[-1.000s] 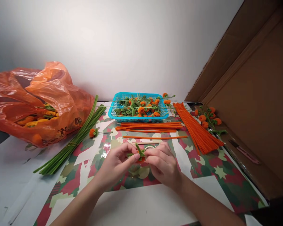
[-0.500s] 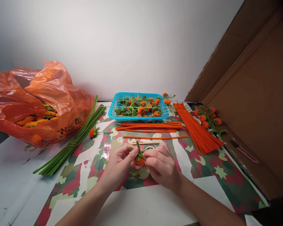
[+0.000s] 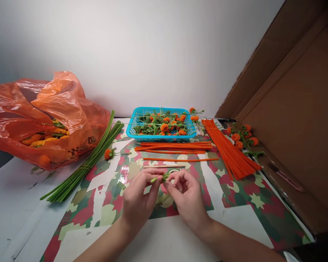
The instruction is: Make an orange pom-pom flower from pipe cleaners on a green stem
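Observation:
Between my hands is a small pipe-cleaner flower (image 3: pixel 165 177); its green part shows, and its orange head is mostly hidden behind my fingers. My left hand (image 3: pixel 140 191) is closed, pinching the flower between thumb and fingertips, with a green tip poking out. From the other side, the thumb and fingers of my right hand (image 3: pixel 188 199) pinch at the green part. Just beyond my fingers lie a thin wooden stick (image 3: pixel 164 166), a roll of tape (image 3: pixel 175 170) and a single orange pipe cleaner (image 3: pixel 180 159).
Finished flowers fill a blue basket (image 3: pixel 161 138) at the back. Orange stems (image 3: pixel 231 149) fan out right, near a pink-handled cutter (image 3: pixel 285 177) by a cardboard wall (image 3: pixel 295 102). At left are green stems (image 3: pixel 84 167), a lone flower (image 3: pixel 108 154) and an orange plastic bag (image 3: pixel 71 116).
My hands have turned the flower, so its orange head now faces away and is largely covered. My right hand has rotated, with its thumb now toward me.

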{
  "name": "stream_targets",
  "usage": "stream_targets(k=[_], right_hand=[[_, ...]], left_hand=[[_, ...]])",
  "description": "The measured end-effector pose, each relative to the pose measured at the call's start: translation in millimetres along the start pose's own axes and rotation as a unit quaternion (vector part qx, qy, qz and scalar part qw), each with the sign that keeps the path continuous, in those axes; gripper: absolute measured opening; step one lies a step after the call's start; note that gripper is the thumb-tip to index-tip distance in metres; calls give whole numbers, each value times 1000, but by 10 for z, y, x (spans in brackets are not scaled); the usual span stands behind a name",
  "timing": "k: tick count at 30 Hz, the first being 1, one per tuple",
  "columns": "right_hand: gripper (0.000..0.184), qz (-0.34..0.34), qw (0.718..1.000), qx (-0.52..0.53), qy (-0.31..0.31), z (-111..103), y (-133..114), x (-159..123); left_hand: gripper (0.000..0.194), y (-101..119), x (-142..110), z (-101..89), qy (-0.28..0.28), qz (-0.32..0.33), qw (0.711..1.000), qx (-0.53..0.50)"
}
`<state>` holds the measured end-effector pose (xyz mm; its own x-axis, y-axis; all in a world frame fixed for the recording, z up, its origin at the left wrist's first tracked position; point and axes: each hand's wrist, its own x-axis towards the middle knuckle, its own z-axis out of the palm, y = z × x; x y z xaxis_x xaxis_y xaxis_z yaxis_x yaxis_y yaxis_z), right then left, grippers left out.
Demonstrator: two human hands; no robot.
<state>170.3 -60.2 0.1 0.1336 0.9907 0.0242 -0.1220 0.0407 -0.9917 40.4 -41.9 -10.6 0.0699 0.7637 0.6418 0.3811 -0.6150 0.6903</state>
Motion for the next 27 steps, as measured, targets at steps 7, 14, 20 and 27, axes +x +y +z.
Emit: stream_targets(k=[7, 14, 20, 27], right_hand=[[45, 331, 901, 264, -96, -73, -52, 93], [30, 222, 956, 169, -85, -76, -10, 94], [10, -290, 927, -238, 5, -89, 27, 94], [12, -398, 838, -372, 7, -87, 45, 116]], left_hand=[[22, -16, -1, -42, -8, 123, 990, 61], [11, -28, 46, 13, 25, -98, 992, -78], [19, 15, 94, 33, 15, -298, 937, -179], [15, 4, 54, 22, 5, -244, 961, -129]])
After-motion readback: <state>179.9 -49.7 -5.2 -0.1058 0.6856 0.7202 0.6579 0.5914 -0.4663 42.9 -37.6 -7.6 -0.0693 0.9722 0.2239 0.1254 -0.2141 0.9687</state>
